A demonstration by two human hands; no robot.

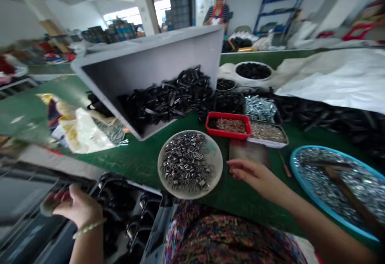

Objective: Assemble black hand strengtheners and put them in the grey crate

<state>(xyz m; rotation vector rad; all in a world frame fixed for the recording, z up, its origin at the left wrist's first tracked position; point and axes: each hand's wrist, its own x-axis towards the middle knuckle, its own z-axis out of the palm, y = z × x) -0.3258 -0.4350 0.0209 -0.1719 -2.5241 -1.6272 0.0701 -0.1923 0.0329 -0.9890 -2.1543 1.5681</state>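
Observation:
My left hand [82, 208], with a beaded bracelet at its wrist, hovers over the edge of a grey crate [161, 198] at lower left. Its thumb and fingers look apart; the fingertips are blurred by motion. Black curved parts with shiny metal rings [132, 230] lie in that crate. My right hand [251, 174] is just above the green table, fingers stretched toward the rim of a round whitish dish [215, 178]. I make out nothing held in it. Loose metal rings [186, 162] fill much of the dish. Beyond the right hand lies a flat metal plate [249, 152].
A tilted grey bin [102, 105] holds black parts. A red tray [228, 136] of copper-coloured pins stands beside trays of screws [260, 109] and small metal pieces [267, 132]. A hammer [345, 190] rests in a blue basin [293, 162]. A person [218, 13] is at the back.

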